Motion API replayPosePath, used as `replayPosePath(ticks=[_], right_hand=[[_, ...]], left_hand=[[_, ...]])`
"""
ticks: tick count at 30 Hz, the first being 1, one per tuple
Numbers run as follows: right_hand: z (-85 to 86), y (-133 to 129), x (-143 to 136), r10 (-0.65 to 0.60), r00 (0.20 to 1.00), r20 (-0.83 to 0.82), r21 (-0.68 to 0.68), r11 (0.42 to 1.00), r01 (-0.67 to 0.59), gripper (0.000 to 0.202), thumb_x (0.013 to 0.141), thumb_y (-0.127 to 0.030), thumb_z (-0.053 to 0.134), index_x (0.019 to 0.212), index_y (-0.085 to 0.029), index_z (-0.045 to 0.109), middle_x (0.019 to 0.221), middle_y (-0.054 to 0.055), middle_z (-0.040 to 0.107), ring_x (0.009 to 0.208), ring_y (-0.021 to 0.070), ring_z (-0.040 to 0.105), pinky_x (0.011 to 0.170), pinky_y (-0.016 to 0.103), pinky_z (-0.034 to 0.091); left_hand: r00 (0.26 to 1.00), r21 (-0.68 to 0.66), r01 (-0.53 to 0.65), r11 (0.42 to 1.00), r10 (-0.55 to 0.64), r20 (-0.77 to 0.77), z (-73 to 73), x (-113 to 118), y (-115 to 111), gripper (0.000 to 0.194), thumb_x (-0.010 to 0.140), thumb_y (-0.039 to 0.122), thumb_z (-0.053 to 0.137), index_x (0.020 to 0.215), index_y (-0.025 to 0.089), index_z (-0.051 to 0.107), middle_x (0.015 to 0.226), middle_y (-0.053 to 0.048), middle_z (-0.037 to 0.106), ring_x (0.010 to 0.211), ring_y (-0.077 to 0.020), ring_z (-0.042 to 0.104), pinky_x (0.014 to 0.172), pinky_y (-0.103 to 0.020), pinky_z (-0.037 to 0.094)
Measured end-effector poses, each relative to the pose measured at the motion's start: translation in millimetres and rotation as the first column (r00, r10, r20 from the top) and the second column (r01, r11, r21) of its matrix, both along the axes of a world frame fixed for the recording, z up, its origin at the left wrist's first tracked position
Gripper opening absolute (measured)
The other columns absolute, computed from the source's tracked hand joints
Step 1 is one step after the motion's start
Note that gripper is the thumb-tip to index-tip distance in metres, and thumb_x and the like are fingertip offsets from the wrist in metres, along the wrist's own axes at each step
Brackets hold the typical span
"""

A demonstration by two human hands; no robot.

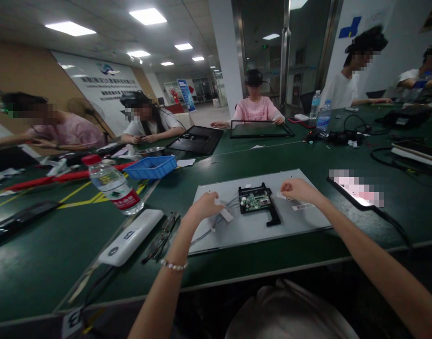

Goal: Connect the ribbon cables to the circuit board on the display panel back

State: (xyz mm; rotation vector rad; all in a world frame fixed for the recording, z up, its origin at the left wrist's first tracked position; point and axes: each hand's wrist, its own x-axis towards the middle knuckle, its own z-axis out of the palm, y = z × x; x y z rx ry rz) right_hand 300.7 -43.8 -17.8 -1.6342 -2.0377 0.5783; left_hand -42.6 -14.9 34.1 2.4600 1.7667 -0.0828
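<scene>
A flat grey panel [205, 238] lies on the green table in front of me. On its middle sits a black plastic frame [273, 217] holding a green circuit board [254, 201]. Grey cables [206, 233] run from the board's left side across the panel. My left hand [206, 206] is closed at the fingertips over the cables, against a white strip of tape [226, 214]. To the right of the frame, my right hand [296, 190] pinches a small whitish piece of tape [281, 195]. A white label [302, 206] is on the panel below that hand.
Left of the panel are glasses [162, 238], a white power bank [133, 238], a water bottle [113, 186] and a blue tray [150, 168]. A phone [353, 188] with a cable lies at right. Across the table a person [256, 108] holds a black bezel [261, 136]; several others sit around.
</scene>
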Motion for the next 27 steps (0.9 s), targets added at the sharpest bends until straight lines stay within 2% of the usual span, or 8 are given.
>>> replayPosePath(ticks=[5, 9, 12, 15, 18, 20, 23, 27], right_hand=[[-0.6, -2.3, 3.7, -0.042, 0.998, 0.039, -0.024, 0.999, 0.043, 0.018, 0.078, -0.026, 0.059, 0.088, -0.015, 0.069, 0.089, 0.008, 0.070, 0.081, 0.0183, 0.064, 0.069, 0.025, 0.045], [-1.8, -1.5, 3.8, -0.061, 0.992, 0.110, 0.025, 0.998, 0.059, 0.021, 0.080, -0.026, 0.057, 0.092, -0.016, 0.070, 0.094, 0.009, 0.070, 0.087, 0.0207, 0.063, 0.073, 0.027, 0.045], [-3.7, 0.5, 5.1, -0.059, 0.989, 0.135, 0.059, 0.997, 0.052, 0.024, 0.083, -0.028, 0.054, 0.094, -0.015, 0.070, 0.100, 0.011, 0.068, 0.091, 0.0219, 0.062, 0.078, 0.029, 0.044], [-6.0, 2.0, 6.5, -0.066, 0.988, 0.143, 0.086, 0.995, 0.054, 0.025, 0.084, -0.028, 0.053, 0.096, -0.015, 0.069, 0.102, 0.012, 0.066, 0.093, 0.0231, 0.061, 0.082, 0.031, 0.043], [-7.3, 1.9, 6.5, -0.064, 0.990, 0.127, 0.123, 0.991, 0.048, 0.025, 0.084, -0.028, 0.053, 0.099, -0.015, 0.068, 0.104, 0.012, 0.066, 0.095, 0.0236, 0.060, 0.085, 0.033, 0.043], [-7.3, 0.7, 5.6, -0.048, 0.993, 0.110, 0.146, 0.989, 0.032, 0.027, 0.084, -0.028, 0.053, 0.103, -0.015, 0.067, 0.107, 0.012, 0.065, 0.099, 0.0237, 0.059, 0.087, 0.033, 0.042], [-6.3, -1.9, 3.2, -0.010, 0.995, 0.098, 0.147, 0.989, -0.005, 0.029, 0.082, -0.029, 0.056, 0.106, -0.016, 0.065, 0.109, 0.012, 0.064, 0.101, 0.0236, 0.058, 0.089, 0.034, 0.042], [-6.3, -3.5, -0.5, 0.027, 0.998, 0.062, 0.106, 0.994, -0.033, 0.032, 0.080, -0.026, 0.060, 0.110, -0.016, 0.064, 0.108, 0.011, 0.064, 0.096, 0.0216, 0.060, 0.085, 0.032, 0.045]], left_hand=[[0.997, 0.018, 0.008, 1.000, -0.009, 0.071, -11.2, -1.1, 9.0, 0.029, 0.071, 0.018, 0.053, 0.098, 0.016, 0.065, 0.095, -0.007, 0.067, 0.088, -0.0213, 0.062, 0.076, -0.027, 0.047], [0.987, 0.038, 0.025, 0.999, -0.031, 0.156, -9.5, -0.6, 13.6, 0.024, 0.070, 0.011, 0.050, 0.084, 0.017, 0.068, 0.088, -0.005, 0.069, 0.084, -0.0192, 0.062, 0.075, -0.025, 0.046], [0.981, 0.071, 0.025, 0.997, -0.038, 0.188, -2.6, -2.7, 16.1, 0.024, 0.072, 0.013, 0.048, 0.084, 0.017, 0.069, 0.086, -0.005, 0.069, 0.084, -0.0189, 0.063, 0.075, -0.025, 0.045], [0.988, 0.048, 0.012, 0.999, -0.019, 0.151, 2.3, -7.3, 19.6, 0.024, 0.071, 0.013, 0.049, 0.082, 0.017, 0.070, 0.085, -0.006, 0.070, 0.083, -0.0195, 0.063, 0.075, -0.024, 0.046], [0.994, 0.013, -0.027, 1.000, 0.026, 0.104, 0.7, -11.1, 20.6, 0.026, 0.070, 0.012, 0.051, 0.086, 0.018, 0.071, 0.089, -0.006, 0.070, 0.085, -0.0202, 0.063, 0.078, -0.025, 0.046], [0.993, 0.060, -0.069, 0.996, 0.064, 0.096, -2.0, -9.8, 18.3, 0.030, 0.071, 0.012, 0.052, 0.095, 0.018, 0.069, 0.097, -0.007, 0.068, 0.091, -0.0213, 0.062, 0.082, -0.026, 0.046], [0.990, 0.187, -0.089, 0.978, 0.067, 0.121, -1.1, 2.1, 11.8, 0.036, 0.071, 0.011, 0.052, 0.105, 0.018, 0.065, 0.107, -0.009, 0.063, 0.099, -0.0228, 0.059, 0.088, -0.029, 0.045], [0.973, 0.285, 0.017, 0.959, -0.082, 0.218, 11.9, 34.1, 3.8, 0.035, 0.072, 0.004, 0.044, 0.095, 0.018, 0.066, 0.100, -0.007, 0.064, 0.094, -0.0193, 0.060, 0.087, -0.028, 0.045]])
